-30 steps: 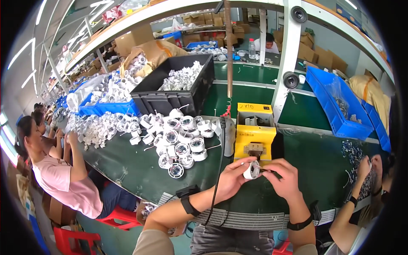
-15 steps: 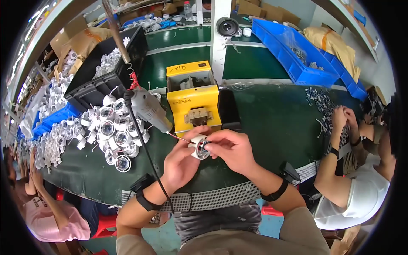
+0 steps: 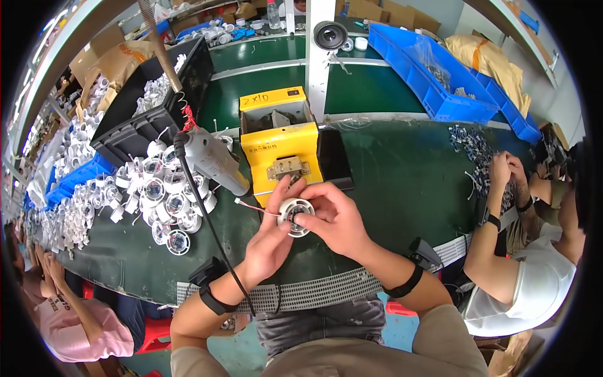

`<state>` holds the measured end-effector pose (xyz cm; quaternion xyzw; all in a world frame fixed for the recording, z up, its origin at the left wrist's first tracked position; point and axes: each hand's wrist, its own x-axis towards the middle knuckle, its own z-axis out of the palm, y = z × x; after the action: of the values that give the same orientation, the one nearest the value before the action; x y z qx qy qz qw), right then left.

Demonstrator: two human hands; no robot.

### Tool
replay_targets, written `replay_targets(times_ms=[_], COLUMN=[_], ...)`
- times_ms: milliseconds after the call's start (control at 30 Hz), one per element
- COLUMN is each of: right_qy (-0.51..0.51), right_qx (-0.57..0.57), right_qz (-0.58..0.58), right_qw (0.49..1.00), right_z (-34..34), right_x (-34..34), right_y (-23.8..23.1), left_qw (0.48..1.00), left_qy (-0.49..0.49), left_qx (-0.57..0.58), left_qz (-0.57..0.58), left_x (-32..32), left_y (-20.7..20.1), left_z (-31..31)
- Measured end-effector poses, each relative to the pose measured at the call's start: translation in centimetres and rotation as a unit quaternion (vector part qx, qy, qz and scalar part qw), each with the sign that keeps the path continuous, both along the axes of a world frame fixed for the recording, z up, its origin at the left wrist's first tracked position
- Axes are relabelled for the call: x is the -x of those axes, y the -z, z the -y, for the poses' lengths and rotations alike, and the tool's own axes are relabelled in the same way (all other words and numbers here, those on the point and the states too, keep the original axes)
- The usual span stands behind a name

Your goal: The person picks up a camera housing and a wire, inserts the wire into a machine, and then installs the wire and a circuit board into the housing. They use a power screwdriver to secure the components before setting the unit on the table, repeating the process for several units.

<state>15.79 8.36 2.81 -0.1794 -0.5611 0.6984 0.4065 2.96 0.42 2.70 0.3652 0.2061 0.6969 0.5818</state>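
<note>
**A:** Pile of white housings on the left, driver hanging just beside it. Left hand pinches the round lamp part, held over the bench in front of the yellow box.

**B:** Right hand clamps its other side. I'd guess that loose wire could snag or tear if the part twists.

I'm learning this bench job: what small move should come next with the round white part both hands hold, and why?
Probably tuck the loose red and white wire into the round white part. The left hand cups it, the right hand pinches its centre, and the wire trails free to the left.
</note>
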Motion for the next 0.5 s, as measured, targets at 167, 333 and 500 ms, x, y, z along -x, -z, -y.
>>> replay_targets(times_ms=[167, 333, 500], right_qy=[0.069, 0.22, 0.187], right_qx=[-0.191, -0.419, -0.447], right_qz=[0.128, 0.145, 0.164], right_qw=[0.971, 0.869, 0.859], right_z=[-1.2, -1.5, -0.2], right_x=[-0.7, 0.8, 8.9], right_y=[-0.6, -3.4, -4.1], left_qw=[0.959, 0.957, 0.953], left_qy=[-0.068, -0.006, 0.0], left_qx=[0.093, 0.218, 0.258], left_qz=[-0.258, -0.19, -0.161], left_x=[1.2, 1.6, 1.6], left_y=[0.5, 1.4, 1.5], left_z=[-0.4, -1.1, -0.8])
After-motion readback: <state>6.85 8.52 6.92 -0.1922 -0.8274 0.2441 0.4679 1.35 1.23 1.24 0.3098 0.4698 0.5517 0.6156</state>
